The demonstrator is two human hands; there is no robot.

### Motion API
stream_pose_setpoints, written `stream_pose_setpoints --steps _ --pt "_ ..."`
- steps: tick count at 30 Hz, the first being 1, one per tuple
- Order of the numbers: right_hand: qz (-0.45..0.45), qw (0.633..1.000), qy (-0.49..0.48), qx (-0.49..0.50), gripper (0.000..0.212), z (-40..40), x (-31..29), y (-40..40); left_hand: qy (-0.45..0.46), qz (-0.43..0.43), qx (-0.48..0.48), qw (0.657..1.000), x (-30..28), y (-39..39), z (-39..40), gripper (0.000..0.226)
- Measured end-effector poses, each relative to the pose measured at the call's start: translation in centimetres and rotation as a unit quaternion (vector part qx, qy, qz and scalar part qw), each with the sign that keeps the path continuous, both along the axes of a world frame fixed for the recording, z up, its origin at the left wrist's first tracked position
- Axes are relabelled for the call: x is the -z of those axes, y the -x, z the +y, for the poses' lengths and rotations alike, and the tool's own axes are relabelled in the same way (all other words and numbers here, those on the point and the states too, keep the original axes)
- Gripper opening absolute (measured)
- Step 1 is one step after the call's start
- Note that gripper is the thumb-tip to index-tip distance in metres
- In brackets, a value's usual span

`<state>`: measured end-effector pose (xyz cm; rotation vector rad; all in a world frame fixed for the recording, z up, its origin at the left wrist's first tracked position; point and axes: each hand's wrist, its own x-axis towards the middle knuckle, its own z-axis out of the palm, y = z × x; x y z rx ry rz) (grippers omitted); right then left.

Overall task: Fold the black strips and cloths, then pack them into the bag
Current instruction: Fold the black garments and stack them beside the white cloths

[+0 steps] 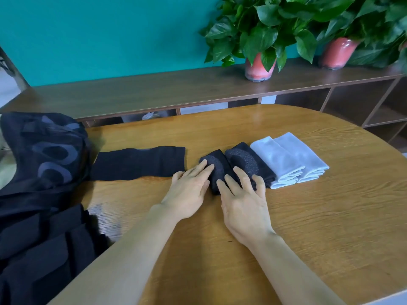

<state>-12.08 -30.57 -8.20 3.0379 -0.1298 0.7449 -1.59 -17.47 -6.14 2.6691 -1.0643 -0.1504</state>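
A small folded black strip (217,164) lies mid-table. My left hand (189,188) rests flat with its fingertips on the strip's left edge. My right hand (244,199) presses straight fingers on its near end. A second folded black strip (248,160) sits right beside it. To the left, a long unfolded black strip (138,162) lies flat. The black bag (44,150) with grey ring patterns stands at the far left, and more black cloth (44,245) is heaped below it.
Two folded white cloths (288,159) lie to the right of the black strips. The wooden table (308,216) has a rounded far edge. Behind it runs a low shelf (154,91) with two potted plants (258,67) in pink pots.
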Motion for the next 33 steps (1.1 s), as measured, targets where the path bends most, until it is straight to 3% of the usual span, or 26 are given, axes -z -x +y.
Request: stream_pose_setpoints --steps 7,14,20,26,33 --pt "-0.018 1.0 0.007 -0.022 0.037 0.8 -1.3 0.9 0.019 -0.011 -0.073 0.997 -0.9 2.7 4.4 0.052" --pt "0.058 0.994 0.025 -0.086 0.034 5.1 -2.4 -2.2 -0.099 -0.002 -0.245 0.964 -0.9 5.6 9.2 0.062" --pt "0.186 0.977 0.061 -0.084 0.062 7.8 -3.6 -7.0 -0.172 -0.012 -0.239 0.956 -0.7 5.6 10.3 0.071" --pt "0.202 0.975 0.057 -0.067 0.039 8.4 -3.5 -7.8 -0.146 0.026 -0.244 0.958 -1.2 5.1 10.3 0.078" --pt "0.187 0.978 0.027 -0.088 0.045 9.6 -3.3 -2.7 -0.128 0.083 -0.231 0.961 -2.0 5.6 10.7 0.072"
